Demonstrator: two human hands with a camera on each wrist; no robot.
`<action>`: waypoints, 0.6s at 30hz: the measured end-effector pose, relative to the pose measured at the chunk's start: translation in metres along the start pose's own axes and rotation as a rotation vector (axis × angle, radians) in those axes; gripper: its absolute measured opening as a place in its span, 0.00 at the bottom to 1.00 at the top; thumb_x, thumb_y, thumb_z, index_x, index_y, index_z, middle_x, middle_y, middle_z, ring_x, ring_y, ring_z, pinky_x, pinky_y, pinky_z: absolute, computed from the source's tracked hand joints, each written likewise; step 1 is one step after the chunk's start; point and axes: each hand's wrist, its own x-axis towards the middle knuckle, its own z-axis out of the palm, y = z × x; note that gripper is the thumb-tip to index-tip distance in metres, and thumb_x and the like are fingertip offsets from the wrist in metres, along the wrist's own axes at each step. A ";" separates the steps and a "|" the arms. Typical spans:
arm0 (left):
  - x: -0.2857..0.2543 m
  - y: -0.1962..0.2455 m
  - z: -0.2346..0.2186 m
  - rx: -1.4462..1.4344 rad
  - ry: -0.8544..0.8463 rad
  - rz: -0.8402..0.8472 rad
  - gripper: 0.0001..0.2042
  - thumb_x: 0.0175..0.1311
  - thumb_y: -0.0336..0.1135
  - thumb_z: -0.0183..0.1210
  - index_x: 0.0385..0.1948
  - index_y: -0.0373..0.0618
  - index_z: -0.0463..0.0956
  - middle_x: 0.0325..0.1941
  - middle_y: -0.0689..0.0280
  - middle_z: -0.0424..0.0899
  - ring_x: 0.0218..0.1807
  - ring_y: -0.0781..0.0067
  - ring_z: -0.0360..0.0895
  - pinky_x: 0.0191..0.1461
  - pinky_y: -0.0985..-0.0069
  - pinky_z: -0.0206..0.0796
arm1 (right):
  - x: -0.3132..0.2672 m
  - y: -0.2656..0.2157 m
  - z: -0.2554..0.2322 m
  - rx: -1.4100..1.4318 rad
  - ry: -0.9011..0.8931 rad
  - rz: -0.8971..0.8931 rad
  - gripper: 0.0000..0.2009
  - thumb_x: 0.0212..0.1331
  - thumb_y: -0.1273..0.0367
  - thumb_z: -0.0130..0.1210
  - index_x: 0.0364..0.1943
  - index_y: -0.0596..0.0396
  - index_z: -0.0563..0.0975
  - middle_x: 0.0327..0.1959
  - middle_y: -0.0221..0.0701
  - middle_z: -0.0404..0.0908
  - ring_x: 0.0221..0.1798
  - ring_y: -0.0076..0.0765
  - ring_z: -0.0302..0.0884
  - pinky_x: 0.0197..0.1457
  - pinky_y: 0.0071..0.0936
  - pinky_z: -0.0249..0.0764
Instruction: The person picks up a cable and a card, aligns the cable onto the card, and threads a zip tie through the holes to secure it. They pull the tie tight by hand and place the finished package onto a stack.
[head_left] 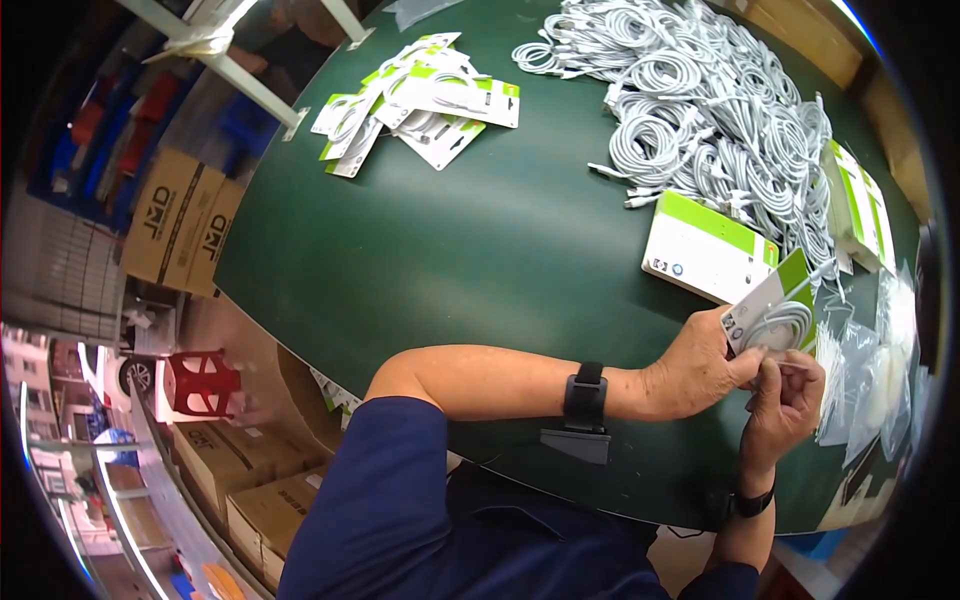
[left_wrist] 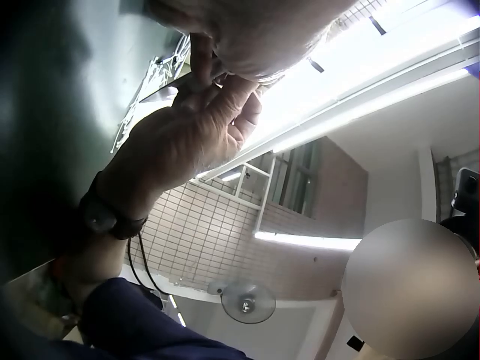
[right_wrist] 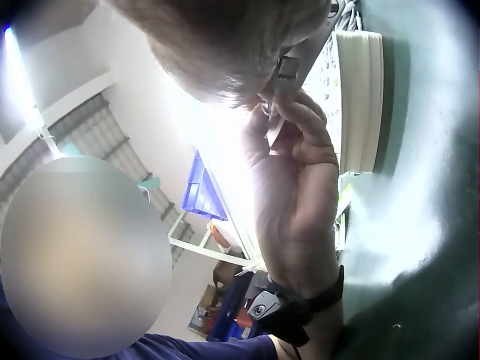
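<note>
In the head view, the left hand grips a white and green card with a coiled pale cable against it. The right hand meets it at the card's lower end, fingers curled and thumb and fingertips pinching the edge. Both hands' fingertips are close together, partly hiding one another. The left wrist view has the right hand below the near left hand. In the right wrist view, a small corner of the card shows between the left hand and the near right hand.
A large pile of coiled cables covers the table's far right. Beside the hands lie a stack of cards, another stack and clear bags. Carded cables lie at the far left of the green table.
</note>
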 end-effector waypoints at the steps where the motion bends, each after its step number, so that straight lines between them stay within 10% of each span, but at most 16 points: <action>1: 0.000 0.001 0.000 -0.001 -0.012 -0.005 0.17 0.70 0.28 0.57 0.57 0.29 0.74 0.42 0.63 0.86 0.41 0.83 0.80 0.39 0.79 0.78 | 0.001 0.000 0.000 -0.005 0.012 0.000 0.10 0.70 0.78 0.61 0.51 0.60 0.75 0.37 0.33 0.85 0.30 0.17 0.77 0.28 0.14 0.69; 18: 0.005 -0.003 -0.001 0.043 -0.009 -0.038 0.12 0.74 0.30 0.59 0.52 0.32 0.80 0.39 0.65 0.88 0.40 0.81 0.83 0.42 0.79 0.80 | 0.023 -0.029 0.001 -0.554 -0.111 -0.637 0.11 0.60 0.84 0.66 0.45 0.62 0.82 0.40 0.39 0.85 0.34 0.38 0.79 0.37 0.29 0.75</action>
